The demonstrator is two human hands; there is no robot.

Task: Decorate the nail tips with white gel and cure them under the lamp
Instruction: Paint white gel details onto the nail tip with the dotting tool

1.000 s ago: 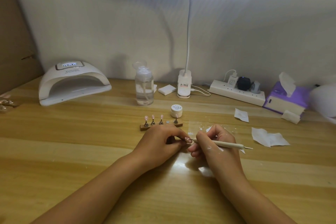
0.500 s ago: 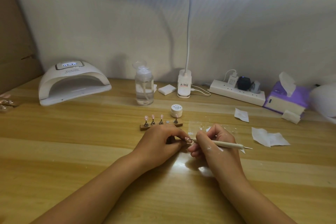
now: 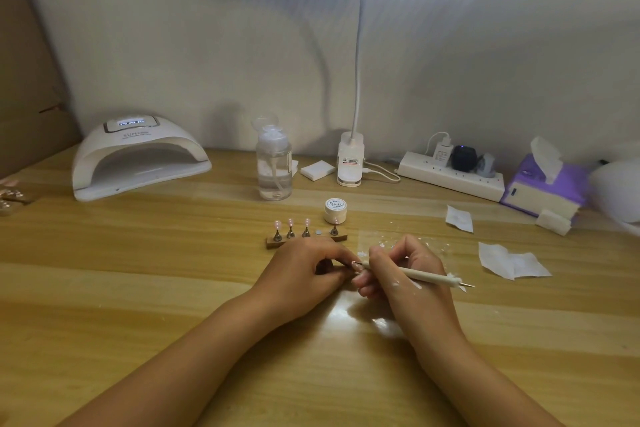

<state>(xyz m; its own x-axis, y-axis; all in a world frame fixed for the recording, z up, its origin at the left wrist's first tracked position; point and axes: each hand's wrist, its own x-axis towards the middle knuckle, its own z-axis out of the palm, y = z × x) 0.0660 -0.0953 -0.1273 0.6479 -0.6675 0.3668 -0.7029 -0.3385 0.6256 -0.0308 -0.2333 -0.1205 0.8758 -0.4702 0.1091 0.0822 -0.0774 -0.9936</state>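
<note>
At the centre of the frame the left hand [image 3: 308, 274] pinches a single nail tip [image 3: 355, 265] between thumb and fingers, while the right hand [image 3: 405, 274] grips a slim white pen [image 3: 422, 276] with its working end at that tip. The tip is tiny, so a firm stroke could twist it out of the pinch or drag the gel into a smear. White smudges on the back of the right hand could mark the work if brushed. The wooden stand [image 3: 304, 237] with the other tips sits just beyond the left knuckles and could be knocked. The curing lamp [image 3: 138, 159] stands well apart at the upper left, so wet gel must cross the counter [image 3: 138, 288] untouched.
</note>
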